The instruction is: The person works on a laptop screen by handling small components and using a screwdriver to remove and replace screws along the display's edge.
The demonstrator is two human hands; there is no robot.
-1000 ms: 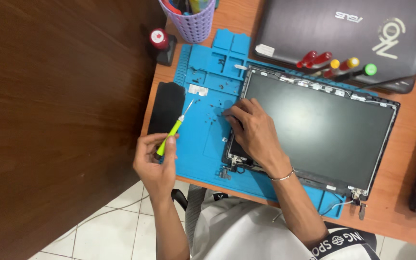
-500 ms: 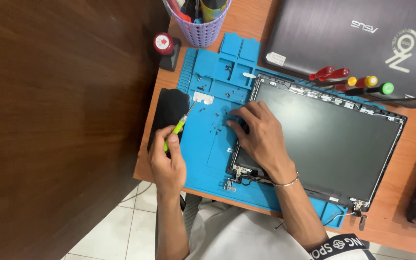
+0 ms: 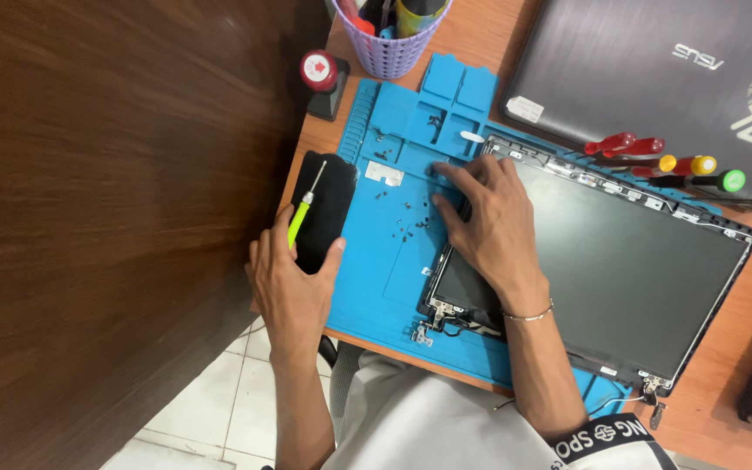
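1. The left hand (image 3: 293, 287) pinches the yellow-green screwdriver (image 3: 305, 207) by its handle; the shaft runs up and away from the palm, over the black pad (image 3: 328, 196).
2. The right hand (image 3: 489, 228) lies flat with fingers spread on the screen panel (image 3: 637, 261) corner, holding nothing.
3. The loose screws (image 3: 406, 228) lie on the blue mat (image 3: 393, 287) between the hands, just beside the right fingertips.

electronics repair bench, blue repair mat (image 3: 393, 261), screwdrivers (image 3: 663, 164), opened laptop screen (image 3: 620, 252)
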